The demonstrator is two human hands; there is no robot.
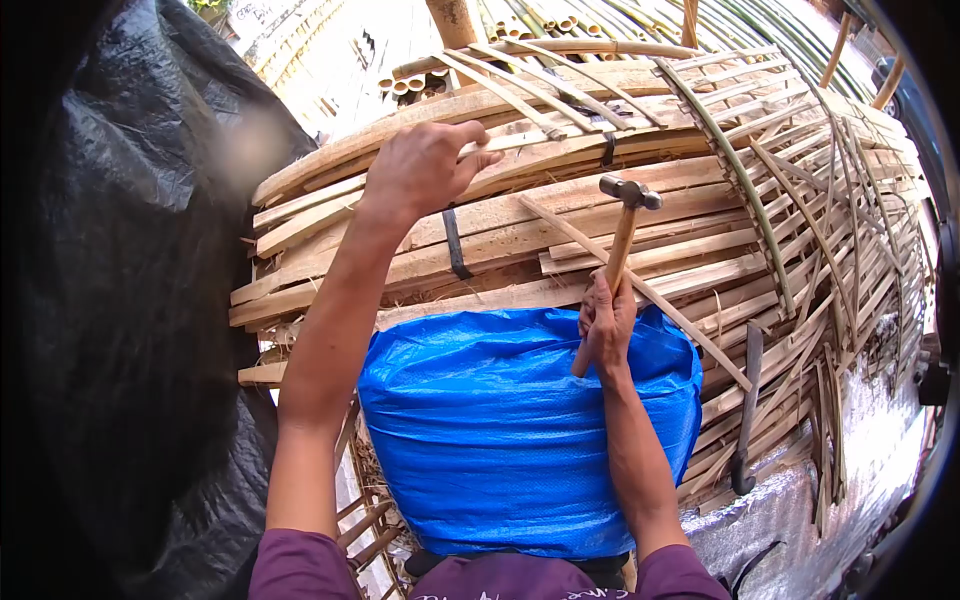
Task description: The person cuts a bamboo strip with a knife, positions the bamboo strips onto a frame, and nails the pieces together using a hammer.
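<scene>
Taking twelve as straight away from the wearer, the left hand (422,170) is at eleven o'clock, its thumb and forefinger about the near end of a narrow, pale, flat wooden strip (525,142). The digits look only slightly parted; I cannot tell whether they pinch it or just guide it. The strip lies between twelve and one, over long, rough-sawn, pale timber beams (510,240).

At about three o'clock, the right hand (607,320) is closed round the wooden handle of a dark-headed metal hammer (621,240), head up towards two, the handle's end showing below the fist. A crinkled, bright blue plastic sheet (500,430) covers the space at six.

For good control, the strip is best kept flat on its support, with the left fingertips well back from any striking spot. A relaxed grip low on the handle gives a fuller swing; a square-on face should spare the thin wood from splitting. The pale diagonal stick (665,305) near four deserves elbow clearance.
</scene>
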